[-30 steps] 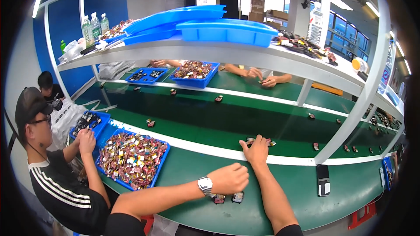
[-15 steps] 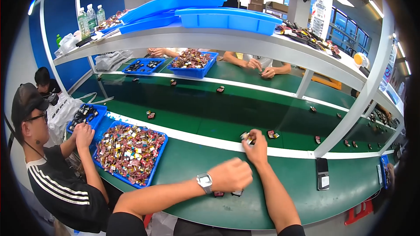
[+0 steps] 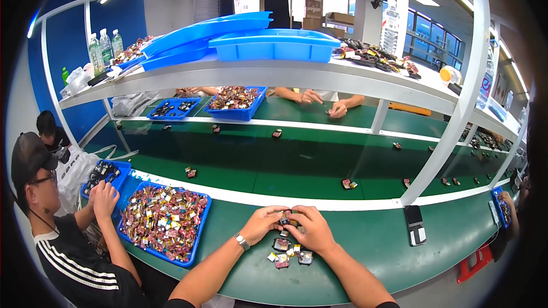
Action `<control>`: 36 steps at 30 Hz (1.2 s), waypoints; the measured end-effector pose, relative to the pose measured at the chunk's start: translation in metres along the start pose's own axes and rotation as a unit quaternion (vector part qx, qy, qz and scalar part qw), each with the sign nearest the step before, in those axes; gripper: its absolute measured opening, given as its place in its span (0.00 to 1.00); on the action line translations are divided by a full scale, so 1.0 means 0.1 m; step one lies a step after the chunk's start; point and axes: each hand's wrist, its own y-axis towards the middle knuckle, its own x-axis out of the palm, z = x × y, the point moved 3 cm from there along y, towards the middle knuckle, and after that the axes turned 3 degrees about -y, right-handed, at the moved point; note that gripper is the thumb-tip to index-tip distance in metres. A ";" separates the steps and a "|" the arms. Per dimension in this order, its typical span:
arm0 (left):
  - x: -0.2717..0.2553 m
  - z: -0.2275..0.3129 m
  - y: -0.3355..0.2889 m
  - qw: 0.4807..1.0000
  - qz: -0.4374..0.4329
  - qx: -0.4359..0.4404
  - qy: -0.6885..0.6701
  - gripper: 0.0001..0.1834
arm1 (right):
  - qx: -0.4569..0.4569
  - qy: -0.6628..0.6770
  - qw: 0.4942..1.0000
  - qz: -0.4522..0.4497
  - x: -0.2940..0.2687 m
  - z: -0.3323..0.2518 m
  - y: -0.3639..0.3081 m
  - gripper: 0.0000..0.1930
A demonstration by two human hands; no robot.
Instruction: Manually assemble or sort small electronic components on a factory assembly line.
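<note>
Just past the near edge of the green bench, both hands meet around a small dark electronic module [image 3: 284,218]. My left hand [image 3: 260,227] grips it from the left with bent fingers, a watch on its wrist. My right hand [image 3: 311,228] closes on its other side, fingertips curled over it. Much of the module is covered by fingers. Right below the hands lie several similar modules, among them a red and black one [image 3: 281,244], a reddish one with white and yellow tabs [image 3: 281,260] and a greyish one [image 3: 306,258].
A blue tray [image 3: 206,222] heaped with modules stands left, beside a seated person [image 3: 74,245]. Scattered modules lie on the green belt [image 3: 257,162] beyond a white rail. A shelf [image 3: 274,70] with blue trays spans above. A black flat case [image 3: 416,225] lies right.
My left hand has moved from above the near bench to meet my right hand, which has drawn back from the white rail with a module. The view has shifted a little.
</note>
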 end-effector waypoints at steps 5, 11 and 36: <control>0.06 0.00 -0.03 0.999 0.020 0.001 -0.034 0.13 | 0.035 -0.036 0.997 0.051 0.16 0.11 -0.04 0.10; 0.01 0.09 -0.07 0.994 -0.045 0.048 0.088 0.19 | -0.001 -0.037 0.998 0.054 0.17 0.09 -0.01 0.09; 0.06 0.01 -0.04 0.997 -0.062 0.022 0.033 0.23 | 0.005 -0.011 1.000 -0.025 0.11 0.19 0.01 0.07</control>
